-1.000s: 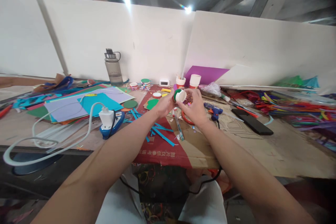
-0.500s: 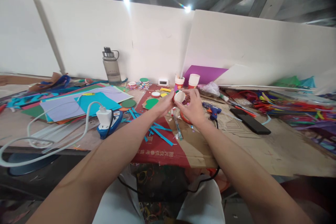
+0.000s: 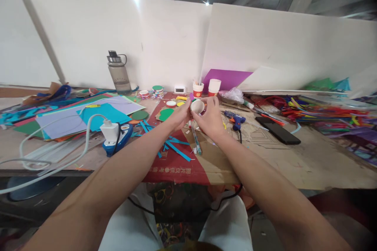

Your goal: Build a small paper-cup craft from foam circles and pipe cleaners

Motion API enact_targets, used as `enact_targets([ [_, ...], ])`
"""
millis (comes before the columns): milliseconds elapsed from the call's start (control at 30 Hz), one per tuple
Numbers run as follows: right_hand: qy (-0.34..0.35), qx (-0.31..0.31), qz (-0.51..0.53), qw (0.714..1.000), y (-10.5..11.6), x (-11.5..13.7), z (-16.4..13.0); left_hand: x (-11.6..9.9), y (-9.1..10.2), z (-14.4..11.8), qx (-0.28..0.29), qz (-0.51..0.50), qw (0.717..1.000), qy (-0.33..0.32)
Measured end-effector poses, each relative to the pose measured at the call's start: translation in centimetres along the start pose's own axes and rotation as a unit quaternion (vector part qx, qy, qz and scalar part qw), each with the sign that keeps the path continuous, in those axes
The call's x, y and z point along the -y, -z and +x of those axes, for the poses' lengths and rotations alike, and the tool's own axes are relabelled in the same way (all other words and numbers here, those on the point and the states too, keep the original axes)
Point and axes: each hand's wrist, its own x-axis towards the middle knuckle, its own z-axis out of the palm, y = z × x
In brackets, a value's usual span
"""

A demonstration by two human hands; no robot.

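Note:
Both my hands hold one small white paper cup [image 3: 197, 106] above the middle of the table, its open mouth turned toward me. My left hand [image 3: 179, 116] grips its left side and my right hand [image 3: 208, 118] grips its right side and rim. Below the hands lie a glue stick or pen [image 3: 195, 142] and several blue paper strips [image 3: 173, 147] on a red and brown cardboard sheet [image 3: 176, 164].
A blue glue gun [image 3: 235, 120] and a black phone [image 3: 277, 131] lie right of my hands. Two paper cups [image 3: 207, 87] stand at the back. A water bottle [image 3: 118, 72], coloured paper sheets [image 3: 88, 115], a white plug on a blue socket [image 3: 113, 136] and pipe cleaners [image 3: 324, 115] fill the sides.
The cup has been turned in my hands: its green side showed a second ago, now its white open mouth faces me. The view has shifted slightly.

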Motion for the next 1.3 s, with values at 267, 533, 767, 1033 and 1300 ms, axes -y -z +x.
enact_targets([
  [267, -0.014, 0.004, 0.000, 1.000, -0.3, 0.0, 0.0, 0.0, 0.0, 0.1, 0.000, -0.007, 1.000, 0.002],
  [533, -0.007, -0.003, -0.036, 0.999, -0.7, 0.0, -0.1, -0.1, -0.2, 0.1, 0.004, -0.009, 1.000, 0.010],
  [767, -0.025, 0.017, -0.039, 0.999, -0.6, 0.5, -0.1, -0.3, -0.7, -0.2, -0.005, -0.022, 1.000, 0.008],
  [1033, -0.041, 0.014, -0.079, 0.996, -0.8, 1.0, -0.3, -0.5, -1.2, -0.4, -0.022, -0.024, 0.999, 0.029],
  [1300, -0.051, 0.027, -0.130, 0.990, -0.7, 1.9, -0.4, -0.6, -1.7, -0.9, -0.008, -0.019, 1.000, 0.014],
])
